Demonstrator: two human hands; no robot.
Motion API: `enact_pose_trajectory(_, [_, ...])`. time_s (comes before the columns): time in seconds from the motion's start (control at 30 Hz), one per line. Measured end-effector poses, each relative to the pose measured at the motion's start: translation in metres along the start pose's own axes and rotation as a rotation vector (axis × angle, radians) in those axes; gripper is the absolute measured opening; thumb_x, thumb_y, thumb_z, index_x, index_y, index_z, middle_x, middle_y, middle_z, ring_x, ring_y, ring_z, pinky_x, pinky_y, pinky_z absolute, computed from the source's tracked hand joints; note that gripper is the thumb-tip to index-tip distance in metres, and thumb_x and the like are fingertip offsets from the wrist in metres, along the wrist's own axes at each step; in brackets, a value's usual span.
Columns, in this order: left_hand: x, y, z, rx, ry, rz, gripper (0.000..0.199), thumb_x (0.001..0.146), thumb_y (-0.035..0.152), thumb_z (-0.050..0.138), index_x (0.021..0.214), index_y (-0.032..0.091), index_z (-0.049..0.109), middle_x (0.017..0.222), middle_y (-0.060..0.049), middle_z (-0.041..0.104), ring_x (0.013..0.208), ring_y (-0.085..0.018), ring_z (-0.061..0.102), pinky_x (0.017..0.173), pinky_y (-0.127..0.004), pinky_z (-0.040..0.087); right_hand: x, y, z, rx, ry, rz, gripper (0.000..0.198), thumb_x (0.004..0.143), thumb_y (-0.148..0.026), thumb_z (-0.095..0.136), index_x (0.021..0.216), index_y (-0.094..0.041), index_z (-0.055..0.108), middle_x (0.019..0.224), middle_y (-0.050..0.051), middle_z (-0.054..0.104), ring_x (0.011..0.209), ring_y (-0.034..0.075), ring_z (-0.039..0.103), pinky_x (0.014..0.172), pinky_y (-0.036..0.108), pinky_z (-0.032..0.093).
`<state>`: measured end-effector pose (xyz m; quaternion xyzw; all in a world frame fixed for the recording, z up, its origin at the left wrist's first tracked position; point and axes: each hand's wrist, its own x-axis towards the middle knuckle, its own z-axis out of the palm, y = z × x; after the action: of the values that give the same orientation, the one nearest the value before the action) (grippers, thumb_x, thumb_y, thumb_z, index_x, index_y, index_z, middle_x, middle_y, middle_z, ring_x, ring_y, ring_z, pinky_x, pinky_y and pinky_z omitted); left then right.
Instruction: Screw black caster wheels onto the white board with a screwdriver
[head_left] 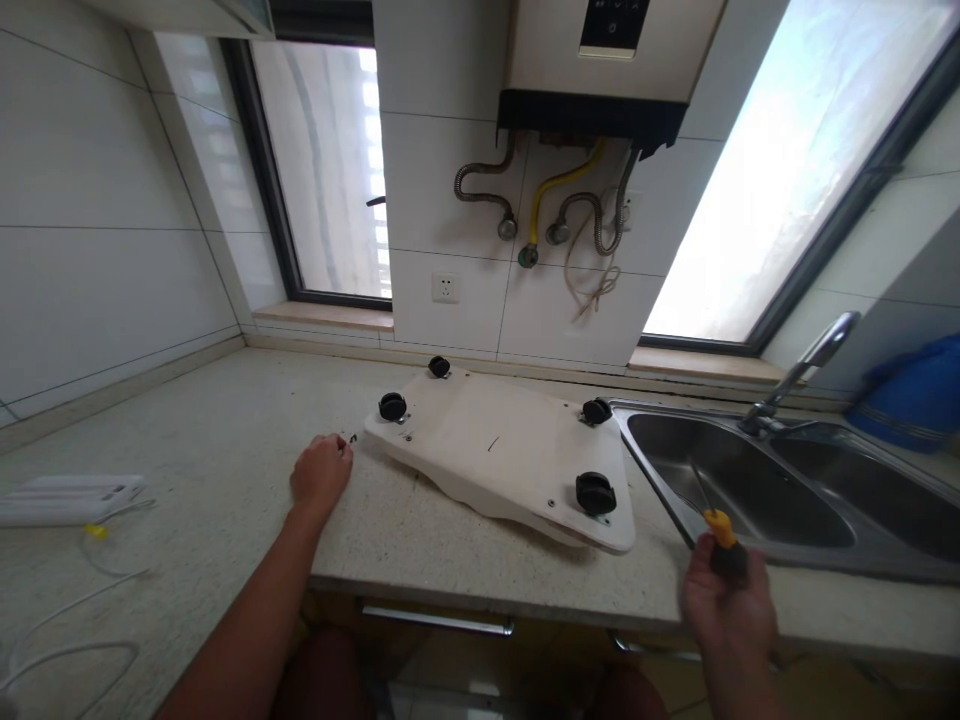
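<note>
A white board (487,440) lies on the countertop with its underside up. Black caster wheels stand near its corners, among them a front right caster (595,493) and a front left caster (392,406). My right hand (729,600) grips a screwdriver (720,528) with a yellow and black handle, its shaft pointing up over the sink edge. Left of the board, my left hand (322,472) rests on the counter with curled fingers. Tiny dark pieces, perhaps screws (352,438), lie at its fingertips; whether the fingers pinch one is too small to tell.
A double steel sink (742,480) with a faucet (799,370) is set in the countertop (225,450) at right, with a blue object (911,390) behind. A white power bank (71,497) and cable lie at left. A water heater (600,60) hangs above.
</note>
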<state>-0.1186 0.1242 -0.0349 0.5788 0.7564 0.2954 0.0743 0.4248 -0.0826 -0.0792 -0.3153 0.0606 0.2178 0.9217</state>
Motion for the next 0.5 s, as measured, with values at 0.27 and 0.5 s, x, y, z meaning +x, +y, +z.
enact_pose_trajectory(0.27, [-0.075,-0.003,-0.025,-0.483,0.035,-0.069,0.046,0.087,0.057,0.069,0.107,0.017,0.077,0.107,-0.016,0.086,0.102,-0.032,0.083,0.092,-0.042,0.066,-0.053,-0.019,-0.01,-0.143,-0.113,-0.15,0.015,0.097,-0.027,0.08,0.093,-0.015,0.071,0.094,0.0,0.074,0.091,0.013,0.073,0.082,0.026,0.065])
enact_pose_trajectory(0.5, [-0.181,0.058,-0.031,-1.172,-0.348,-0.101,0.036,0.068,0.043,0.1,0.093,0.02,0.087,0.097,-0.01,0.086,0.092,-0.026,0.081,0.084,-0.033,0.068,-0.145,-0.044,-0.03,-0.398,-0.325,-0.195,0.035,0.084,-0.045,0.092,0.104,-0.022,0.076,0.105,0.005,0.081,0.101,0.023,0.078,0.079,0.034,0.067])
